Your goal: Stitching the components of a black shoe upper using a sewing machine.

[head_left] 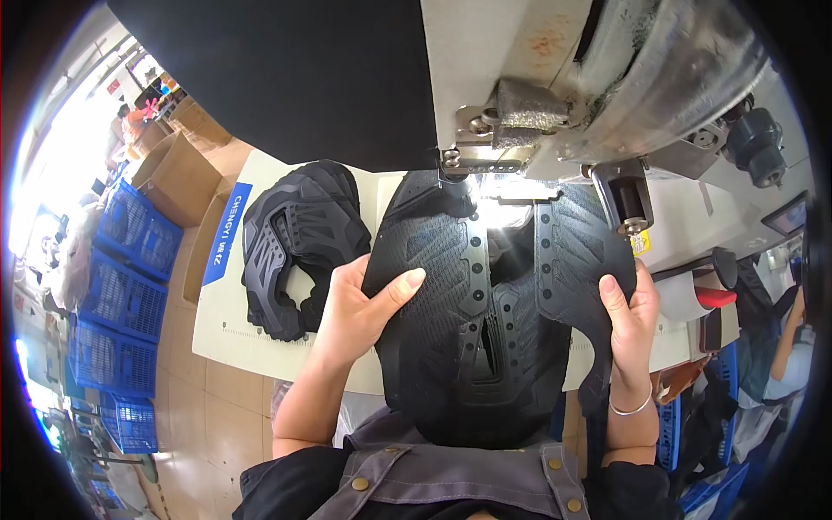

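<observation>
A black shoe upper with textured panels and rows of eyelet holes is spread under the head of a sewing machine, whose lamp shines on its far end. My left hand grips the upper's left edge, thumb on top and fingers hidden beneath. At the opposite edge my right hand pinches the material between thumb and fingers. The near end of the upper hangs over the table edge toward my apron. Left of it, a stack of similar black uppers lies on the pale worktable.
Blue plastic crates are piled on the floor at left, near cardboard boxes. The machine's arm and a round knob overhang the right side. Another person's arm shows at far right, beside more blue crates.
</observation>
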Tool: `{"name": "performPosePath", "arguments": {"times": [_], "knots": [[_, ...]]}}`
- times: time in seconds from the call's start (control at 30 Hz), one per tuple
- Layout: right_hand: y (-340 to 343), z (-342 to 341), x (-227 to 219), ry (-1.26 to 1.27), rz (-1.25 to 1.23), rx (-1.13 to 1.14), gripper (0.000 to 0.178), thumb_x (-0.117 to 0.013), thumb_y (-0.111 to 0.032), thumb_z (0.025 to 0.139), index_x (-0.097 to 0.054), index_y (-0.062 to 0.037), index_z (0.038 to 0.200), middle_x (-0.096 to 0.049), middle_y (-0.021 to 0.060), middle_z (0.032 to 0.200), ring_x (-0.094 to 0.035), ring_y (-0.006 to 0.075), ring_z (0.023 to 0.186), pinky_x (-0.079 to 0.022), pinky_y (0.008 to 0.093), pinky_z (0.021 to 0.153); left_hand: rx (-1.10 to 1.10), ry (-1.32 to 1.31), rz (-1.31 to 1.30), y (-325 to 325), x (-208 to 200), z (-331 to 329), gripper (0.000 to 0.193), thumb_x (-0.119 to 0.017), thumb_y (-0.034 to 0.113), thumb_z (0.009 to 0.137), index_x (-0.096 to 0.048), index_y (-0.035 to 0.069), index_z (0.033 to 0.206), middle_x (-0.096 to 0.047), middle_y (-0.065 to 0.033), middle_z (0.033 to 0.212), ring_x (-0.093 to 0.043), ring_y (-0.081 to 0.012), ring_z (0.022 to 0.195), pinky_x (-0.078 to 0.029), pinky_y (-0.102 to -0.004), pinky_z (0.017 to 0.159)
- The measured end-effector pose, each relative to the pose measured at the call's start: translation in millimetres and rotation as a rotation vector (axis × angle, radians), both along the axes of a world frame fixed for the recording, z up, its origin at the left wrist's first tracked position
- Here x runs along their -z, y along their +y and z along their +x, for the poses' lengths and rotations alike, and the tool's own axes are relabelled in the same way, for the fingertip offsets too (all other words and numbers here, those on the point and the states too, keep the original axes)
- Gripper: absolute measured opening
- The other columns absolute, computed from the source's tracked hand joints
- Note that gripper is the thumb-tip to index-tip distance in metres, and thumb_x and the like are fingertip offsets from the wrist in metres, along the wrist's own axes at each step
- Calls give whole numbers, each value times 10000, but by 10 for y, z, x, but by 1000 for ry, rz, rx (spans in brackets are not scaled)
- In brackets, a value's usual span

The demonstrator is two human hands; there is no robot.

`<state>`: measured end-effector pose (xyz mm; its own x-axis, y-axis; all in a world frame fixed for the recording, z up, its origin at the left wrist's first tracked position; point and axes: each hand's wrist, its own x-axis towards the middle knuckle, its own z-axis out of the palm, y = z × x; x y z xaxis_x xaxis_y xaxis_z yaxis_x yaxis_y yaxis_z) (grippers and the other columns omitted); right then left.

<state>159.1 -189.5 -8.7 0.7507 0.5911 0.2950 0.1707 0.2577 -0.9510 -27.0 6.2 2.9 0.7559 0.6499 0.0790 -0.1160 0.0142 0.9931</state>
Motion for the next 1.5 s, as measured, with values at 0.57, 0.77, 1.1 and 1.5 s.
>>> {"name": "performPosePath", "arguments": {"times": [0.57,0.77,1.1,1.5], "knots": [[313,238,-58,12,33,-18,207,-540,-113,856,-525,18,1015,-575,18,868,-512,61,752,-416,195,690,-5,-38,54,349,-119,292,236,-634,105,782,-585,-50,952,-615,-39,826,-555,-72,697,-455,-204,645],[471,283,-153,-73,39,35,223,-544,-104,845,-529,15,1033,-580,23,887,-525,69,784,-419,199,721,-3,-49,96,481,-133,400,255,-633,148,801,-586,-62,937,-602,-25,809,-523,-54,743,-440,-195,687],[549,363,-99,-11,20,41,188,-552,-94,837,-545,9,994,-594,25,879,-541,73,757,-441,208,697,-10,-52,80,565,-107,433,264,-650,148,790,-587,-55,945,-602,-25,828,-525,-53,718,-446,-184,660],[650,560,-13,-1,-63,39,182,-565,-137,820,-551,-2,941,-588,17,820,-531,63,702,-441,204,615,-81,-107,101,583,-24,533,206,-579,116,828,-584,-50,950,-603,-4,879,-517,-68,799,-408,-207,749]]}}
